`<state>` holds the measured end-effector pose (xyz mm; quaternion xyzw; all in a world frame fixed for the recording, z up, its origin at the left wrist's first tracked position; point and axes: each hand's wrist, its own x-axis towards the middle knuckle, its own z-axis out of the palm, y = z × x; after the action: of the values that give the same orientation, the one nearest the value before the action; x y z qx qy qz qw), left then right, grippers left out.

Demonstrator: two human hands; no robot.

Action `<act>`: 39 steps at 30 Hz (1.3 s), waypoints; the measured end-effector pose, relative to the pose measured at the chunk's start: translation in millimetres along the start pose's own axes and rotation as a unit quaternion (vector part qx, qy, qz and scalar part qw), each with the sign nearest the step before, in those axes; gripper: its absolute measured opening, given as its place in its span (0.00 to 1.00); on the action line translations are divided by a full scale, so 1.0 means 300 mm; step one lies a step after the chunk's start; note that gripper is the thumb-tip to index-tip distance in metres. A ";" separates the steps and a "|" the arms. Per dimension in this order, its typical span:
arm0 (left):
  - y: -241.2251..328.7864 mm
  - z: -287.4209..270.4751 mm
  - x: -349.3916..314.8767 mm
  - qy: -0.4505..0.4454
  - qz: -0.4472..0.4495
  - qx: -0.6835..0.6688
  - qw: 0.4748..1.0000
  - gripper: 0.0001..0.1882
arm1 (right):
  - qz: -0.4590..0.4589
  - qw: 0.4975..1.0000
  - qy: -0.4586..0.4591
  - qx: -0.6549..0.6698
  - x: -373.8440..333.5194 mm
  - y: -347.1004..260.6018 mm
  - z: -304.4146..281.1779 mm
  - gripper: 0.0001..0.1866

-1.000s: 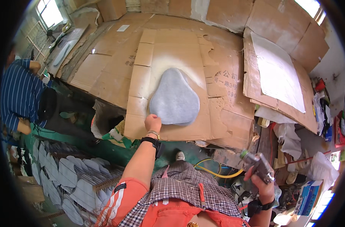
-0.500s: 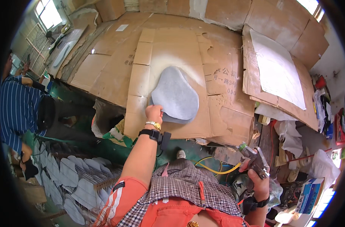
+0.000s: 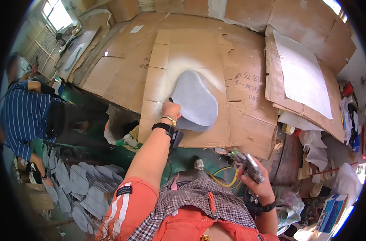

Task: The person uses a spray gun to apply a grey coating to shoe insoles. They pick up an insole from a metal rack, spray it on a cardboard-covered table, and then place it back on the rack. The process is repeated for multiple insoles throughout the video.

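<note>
A grey, rounded seat pad (image 3: 197,98), narrower at its far end, lies on a cardboard sheet (image 3: 159,86) on the bench. My left hand (image 3: 171,110) is closed on the pad's left edge, which looks slightly raised there. A small dark bit shows at my fingertips, too small to make out. My right hand (image 3: 260,185) is wrapped round a metal spray gun (image 3: 249,168), held off the bench's near edge at the right. Its nozzle points toward the bench. A yellow hose (image 3: 221,182) loops below the gun.
A person in a striped shirt (image 3: 24,116) stands at the left, a hand on a rack of grey pads (image 3: 80,178). A white sheet (image 3: 301,74) lies on cardboard at the right. Bags and a blue box (image 3: 329,213) crowd the lower right.
The spray gun in my right hand has come left, nearer my body's middle. My left hand stays on the pad's edge, slightly farther along it. The other person has lowered an arm to the rack.
</note>
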<state>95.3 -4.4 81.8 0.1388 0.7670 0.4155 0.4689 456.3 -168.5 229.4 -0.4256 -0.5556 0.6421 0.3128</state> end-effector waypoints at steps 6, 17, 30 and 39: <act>0.060 -0.022 -0.013 -0.084 0.001 0.042 0.996 0.10 | -0.020 0.989 -0.109 -0.101 0.304 0.128 0.119 0.33; 0.436 0.016 -0.032 -0.304 0.125 -0.480 0.814 0.08 | 0.082 0.995 -0.027 0.056 0.801 0.515 0.189 0.28; 0.445 -0.720 -0.363 -0.127 0.387 -0.557 0.724 0.05 | 0.029 0.998 0.040 -0.026 0.099 -0.069 -0.037 0.32; 0.142 -1.066 -0.372 0.009 0.388 -0.580 0.716 0.07 | -0.006 0.983 0.180 -0.033 -0.217 -0.223 0.051 0.37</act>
<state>-120.9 -207.7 250.7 0.1212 0.2581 0.9257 0.2486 466.6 -219.6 308.4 -0.5406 -0.5136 0.5346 0.3978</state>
